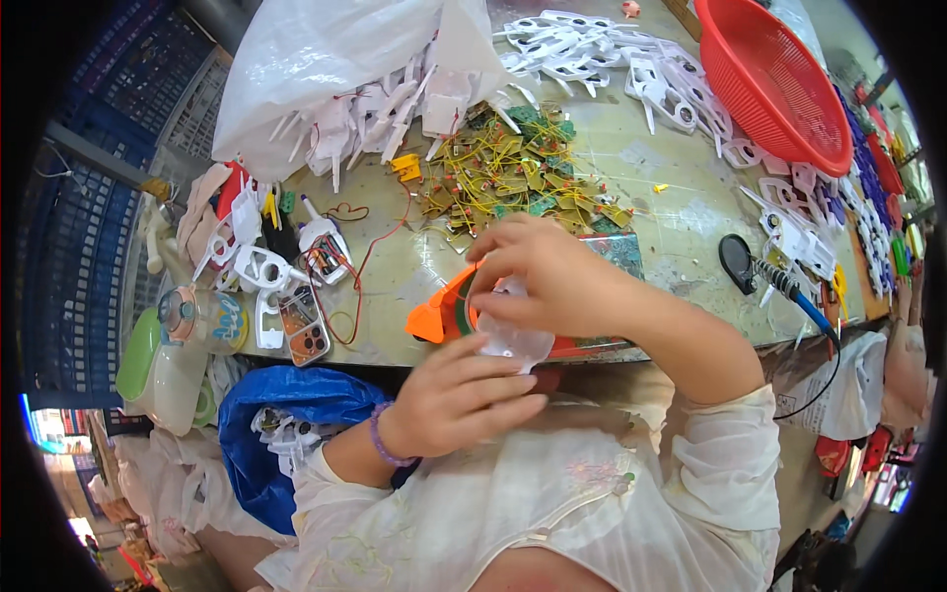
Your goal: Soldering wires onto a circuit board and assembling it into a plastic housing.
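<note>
Close to the table's front edge, my two hands meet around a translucent white plastic piece [521,341] with a rounded end. My left hand [459,395], a purple bead bracelet at its wrist, holds the piece from below with its thumb and fingers. Over its top, my right hand [541,271] has its fingers curled and closed; what lies between their tips is hidden. Just behind them sits an orange tape dispenser [428,321] with a green ring [462,308], partly covered by my right hand.
Beyond my hands lies a heap of small circuit boards with yellow wires [513,168]. White plastic shells spill from a plastic bag [335,74]. A red basket [779,89] stands far right, a soldering iron [779,279] nearer. To the left are a phone [303,326] and a jar [222,321].
</note>
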`<control>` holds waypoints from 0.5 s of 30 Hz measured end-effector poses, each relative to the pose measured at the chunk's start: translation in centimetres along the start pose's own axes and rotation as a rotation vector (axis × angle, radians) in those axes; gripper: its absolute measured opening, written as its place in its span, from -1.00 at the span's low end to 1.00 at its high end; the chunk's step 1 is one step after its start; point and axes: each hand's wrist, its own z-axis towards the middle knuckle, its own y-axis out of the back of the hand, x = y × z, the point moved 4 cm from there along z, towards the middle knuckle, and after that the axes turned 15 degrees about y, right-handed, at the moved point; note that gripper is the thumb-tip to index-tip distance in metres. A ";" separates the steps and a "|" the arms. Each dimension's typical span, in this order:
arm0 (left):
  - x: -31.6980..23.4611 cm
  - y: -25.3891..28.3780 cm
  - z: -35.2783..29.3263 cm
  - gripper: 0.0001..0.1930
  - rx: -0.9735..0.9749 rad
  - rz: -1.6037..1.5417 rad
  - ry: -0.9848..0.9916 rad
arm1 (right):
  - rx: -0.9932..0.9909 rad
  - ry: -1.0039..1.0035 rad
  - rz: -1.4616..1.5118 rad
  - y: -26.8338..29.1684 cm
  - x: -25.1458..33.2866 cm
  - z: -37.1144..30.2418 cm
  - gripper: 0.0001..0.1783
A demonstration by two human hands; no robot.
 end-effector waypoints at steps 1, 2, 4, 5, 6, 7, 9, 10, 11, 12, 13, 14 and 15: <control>1.2 0.3 -0.6 -0.71 -0.042 -0.152 0.024 | 0.094 -0.276 0.312 -0.3 -1.2 0.1 -0.68; 2.0 1.5 -1.0 -0.73 -0.073 -0.355 0.173 | 0.194 -0.543 0.629 -0.9 -1.6 0.0 -0.69; 3.7 2.7 -1.5 -0.62 -0.165 -0.852 0.300 | 0.093 -0.536 0.859 -1.1 -1.5 -0.6 -0.69; 4.1 2.7 -1.3 -0.53 -0.265 -1.141 0.347 | 0.085 -0.414 0.917 -1.4 -1.4 -0.5 -0.64; 4.4 2.5 -1.0 -0.43 -0.367 -1.431 0.386 | 0.087 -0.297 0.997 -1.4 -0.8 -0.5 -0.55; 5.1 2.4 -0.5 -0.38 -0.369 -1.506 0.496 | 0.142 -0.237 1.021 -1.5 -0.2 -0.4 -0.52; 7.1 2.1 0.9 -0.50 -0.319 -1.708 0.490 | 0.133 -0.198 0.991 -1.5 1.2 -0.9 -0.43; 7.2 2.1 2.0 -0.58 -0.340 -1.813 0.521 | 0.136 -0.199 0.991 -1.1 1.5 -0.7 -0.43; 7.9 1.8 2.5 -0.61 -0.336 -1.886 0.562 | 0.179 -0.304 0.937 -0.7 1.5 -0.6 -0.44; 8.7 1.4 2.9 -0.64 -0.330 -1.960 0.603 | 0.221 -0.410 0.881 -0.5 1.4 -0.8 -0.46; 9.4 1.0 3.5 -0.68 -0.331 -1.913 0.637 | 0.204 -0.391 0.802 -0.9 1.1 -1.2 -0.50; 9.8 0.4 4.0 -0.68 -0.297 -1.946 0.632 | 0.200 -0.397 0.797 -1.0 1.1 -1.5 -0.50; 10.2 -0.3 4.4 -0.69 -0.262 -1.978 0.628 | 0.211 -0.368 0.690 -0.9 1.1 -1.7 -0.54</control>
